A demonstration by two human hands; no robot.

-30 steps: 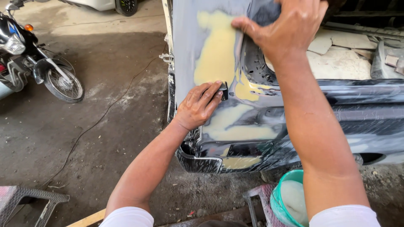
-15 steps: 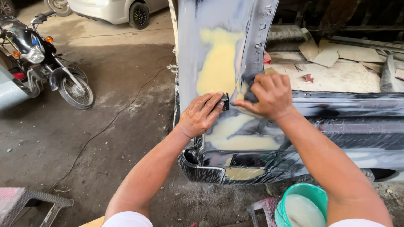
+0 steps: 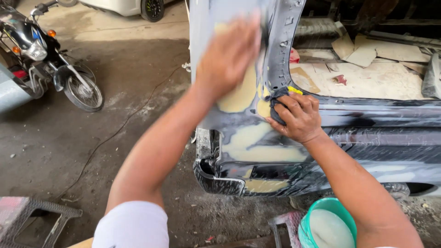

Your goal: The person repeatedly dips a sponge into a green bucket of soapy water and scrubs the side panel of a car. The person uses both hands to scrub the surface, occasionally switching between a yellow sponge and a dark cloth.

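A dark car body panel (image 3: 367, 147) with pale yellow filler patches (image 3: 257, 147) stands in front of me by an open door frame. My right hand (image 3: 298, 117) presses a dark sanding pad with a yellow edge (image 3: 280, 97) against the panel near the door pillar. My left hand (image 3: 228, 55) lies flat and blurred on the upper filler patch, fingers spread, holding nothing.
A green bucket of whitish liquid (image 3: 328, 225) sits below my right arm. A motorcycle (image 3: 50, 69) is parked at the left, a white car (image 3: 138, 7) at the top. A cable (image 3: 119, 133) runs over the concrete floor. A grey stool (image 3: 32, 218) is at bottom left.
My left hand has moved up from the panel's lower edge onto the upper filler patch. My right hand with the pad has stayed near the door pillar, slightly lower.
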